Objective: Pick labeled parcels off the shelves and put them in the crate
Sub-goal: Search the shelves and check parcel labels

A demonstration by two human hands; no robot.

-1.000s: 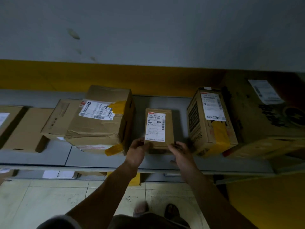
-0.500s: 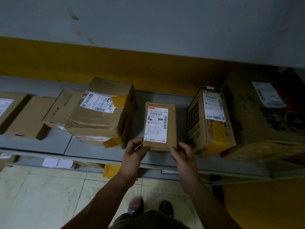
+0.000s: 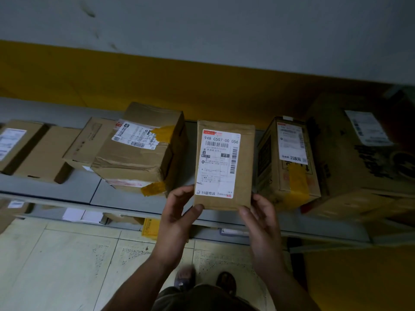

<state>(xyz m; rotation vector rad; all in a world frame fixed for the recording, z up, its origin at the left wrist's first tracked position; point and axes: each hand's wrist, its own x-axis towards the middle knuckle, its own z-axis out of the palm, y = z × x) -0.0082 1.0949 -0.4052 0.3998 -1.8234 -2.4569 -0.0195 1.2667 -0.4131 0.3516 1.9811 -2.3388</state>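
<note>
both hands pinch the lower corners of the small labeled parcel (image 3: 224, 164), the left hand (image 3: 177, 218) with its thumb on the front face at the bottom-left corner and fingers curled behind, the right hand (image 3: 260, 221) cupping the bottom-right corner. the parcel is upright, label facing the camera, held just in front of the shelf (image 3: 125, 198) edge; whether its base has fully cleared the shelf is hard to tell in this dim light.

to carry it well, i would keep the 2 thumbs low and clear of the label, draw it straight back so it does not brush its neighbours, then turn toward the crate, which is not in view.

left of the grip sits a dented box (image 3: 139, 153) with yellow tape, leaning on a flat carton (image 3: 89, 140), with 2 more cartons well beyond. right of the grip stands a tall taped box (image 3: 289, 162), just beside the parcel, then a big dark carton (image 3: 363, 162).

below, a pale tiled floor (image 3: 67, 265); behind, a yellow band under a grey wall (image 3: 202, 30).
</note>
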